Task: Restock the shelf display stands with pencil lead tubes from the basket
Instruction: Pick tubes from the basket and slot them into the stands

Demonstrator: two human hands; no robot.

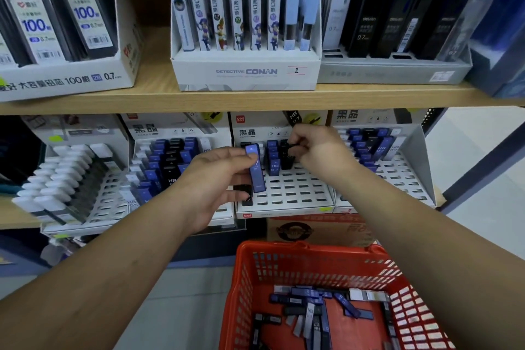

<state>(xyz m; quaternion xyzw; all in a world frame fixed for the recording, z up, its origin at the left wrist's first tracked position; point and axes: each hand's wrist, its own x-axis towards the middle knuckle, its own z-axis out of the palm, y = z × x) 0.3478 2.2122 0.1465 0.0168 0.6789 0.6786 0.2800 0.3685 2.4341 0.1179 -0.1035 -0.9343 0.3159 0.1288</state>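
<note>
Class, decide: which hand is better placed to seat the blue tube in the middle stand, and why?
Left, probably. The left hand holds the blue tube upright over empty slots of the middle stand, while the right hand is busy pinching a black tube further back.

White display stand (199, 72): "DETECTIVE CONAN", "2"; left carton (125, 65): "100", "0.7".

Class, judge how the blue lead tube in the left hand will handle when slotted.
Probably stiff: the blue lead tube looks straight in the left hand. Likely light: fingertips alone hold it. Tall and narrow, it may tip outside a slot.
</note>
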